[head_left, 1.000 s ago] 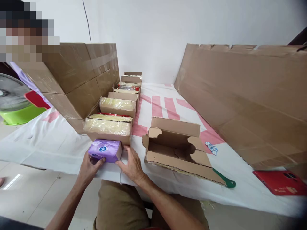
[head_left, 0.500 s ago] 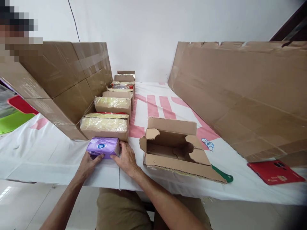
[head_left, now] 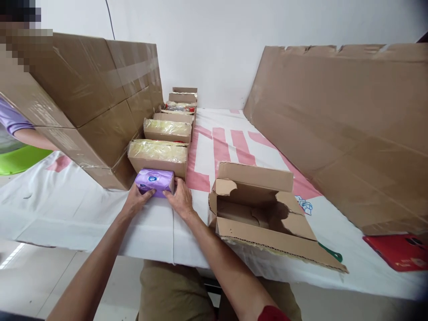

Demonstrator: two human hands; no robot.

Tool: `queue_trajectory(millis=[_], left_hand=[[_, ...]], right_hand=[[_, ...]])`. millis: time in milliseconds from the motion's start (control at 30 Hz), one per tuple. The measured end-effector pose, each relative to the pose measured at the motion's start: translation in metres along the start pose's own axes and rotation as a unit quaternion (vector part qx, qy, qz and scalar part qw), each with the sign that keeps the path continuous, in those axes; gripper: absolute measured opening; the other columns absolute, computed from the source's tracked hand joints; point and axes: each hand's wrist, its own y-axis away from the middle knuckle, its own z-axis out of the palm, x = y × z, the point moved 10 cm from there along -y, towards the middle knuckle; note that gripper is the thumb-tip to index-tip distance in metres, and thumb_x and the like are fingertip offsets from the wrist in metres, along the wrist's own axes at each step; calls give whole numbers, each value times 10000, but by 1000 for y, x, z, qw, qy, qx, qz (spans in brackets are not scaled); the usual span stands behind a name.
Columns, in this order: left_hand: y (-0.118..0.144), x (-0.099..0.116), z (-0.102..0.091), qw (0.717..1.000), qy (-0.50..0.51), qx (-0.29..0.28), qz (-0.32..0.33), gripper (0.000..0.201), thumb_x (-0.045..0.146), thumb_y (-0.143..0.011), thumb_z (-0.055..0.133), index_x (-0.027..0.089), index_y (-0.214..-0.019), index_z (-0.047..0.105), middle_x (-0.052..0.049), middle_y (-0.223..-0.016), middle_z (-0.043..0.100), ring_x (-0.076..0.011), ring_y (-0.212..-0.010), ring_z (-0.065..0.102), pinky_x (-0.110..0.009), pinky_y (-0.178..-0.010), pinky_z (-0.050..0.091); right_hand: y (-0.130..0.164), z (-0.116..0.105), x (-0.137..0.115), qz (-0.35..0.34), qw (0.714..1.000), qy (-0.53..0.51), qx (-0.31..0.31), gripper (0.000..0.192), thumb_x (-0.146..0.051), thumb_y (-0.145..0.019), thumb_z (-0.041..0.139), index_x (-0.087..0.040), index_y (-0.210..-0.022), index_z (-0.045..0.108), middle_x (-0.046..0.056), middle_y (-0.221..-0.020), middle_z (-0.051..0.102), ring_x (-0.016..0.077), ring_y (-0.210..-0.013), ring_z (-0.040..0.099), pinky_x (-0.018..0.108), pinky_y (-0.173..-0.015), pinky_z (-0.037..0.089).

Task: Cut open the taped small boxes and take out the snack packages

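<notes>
A small purple packet point(head_left: 154, 181) lies on the white table cover point(head_left: 76, 209), pressed against the nearest of a row of filled cardboard boxes point(head_left: 158, 157). My left hand point(head_left: 136, 199) grips the packet's left end and my right hand point(head_left: 181, 199) grips its right end. To the right of my right hand stands an open, torn, empty cardboard box point(head_left: 264, 214).
Large taped cartons point(head_left: 90, 102) stand at the left, a big flat cardboard sheet point(head_left: 341, 129) leans at the right. A red phone point(head_left: 397, 252) lies at the far right. Another person's arm in a purple sleeve point(head_left: 16, 127) shows at the left edge, by a green bowl point(head_left: 18, 158).
Both hands have pushed the purple packet away from me, up against the nearest filled box. The view has shifted, so the table's front edge sits lower.
</notes>
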Motion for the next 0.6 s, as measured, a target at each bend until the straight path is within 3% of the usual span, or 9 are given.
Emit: queue_trajectory(millis=[133,233,300,367,467,533,600], left_hand=[[-5,0,1,1000,-10,13,4,751,558,-633,833,156,-1222,596,-143,-1213,738,-309,-1128,690,-456,-1028,531],[4,-1,-3,999,-27,22,-3,744,576,-637,817,157,-1206,585,-150,-1200,731,-317,-1122,691,-477,-1032,531],[18,-3,-8,999,-41,26,-13,750,580,-634,812,158,-1209,579,-161,-1209,714,-337,-1139,678,-518,-1057,514],[39,-6,-15,996,-75,44,-24,792,576,-639,811,154,-1265,570,-188,-1284,673,-376,-1210,641,-581,-1106,467],[80,1,-27,975,-198,104,-13,907,608,-741,737,149,-1477,473,-238,-1473,557,-422,-1323,581,-628,-1123,454],[109,17,-17,965,-240,90,53,854,611,-795,692,146,-1482,492,-248,-1504,538,-439,-1352,568,-634,-1109,477],[136,34,6,962,-247,39,112,713,577,-849,676,185,-1431,552,-225,-1536,526,-430,-1387,553,-617,-1097,504]], right_hand=[[-1,3,-1,3,1000,-2,1,593,-303,-900,712,-123,-1426,508,209,-1406,653,355,-1347,600,514,-1112,466],[24,5,-2,8,1000,-2,3,704,-262,-894,685,-109,-1532,431,248,-1550,544,376,-1455,510,567,-1171,418],[56,7,-3,-9,1000,-4,-12,748,-241,-885,682,-117,-1571,408,246,-1632,458,371,-1519,438,581,-1214,376],[96,9,-8,-71,996,-14,-54,726,-246,-891,679,-156,-1571,441,207,-1671,423,346,-1544,409,557,-1235,363],[167,2,-10,-184,971,-39,-150,529,-290,-928,672,-235,-1450,606,124,-1606,538,292,-1452,531,470,-1202,416],[210,-12,2,-215,948,-56,-230,382,-302,-967,643,-228,-1338,695,91,-1420,704,242,-1288,663,382,-1144,467],[243,-37,23,-207,931,-56,-294,326,-312,-985,618,-205,-1267,741,75,-1244,792,214,-1153,729,312,-1061,510]])
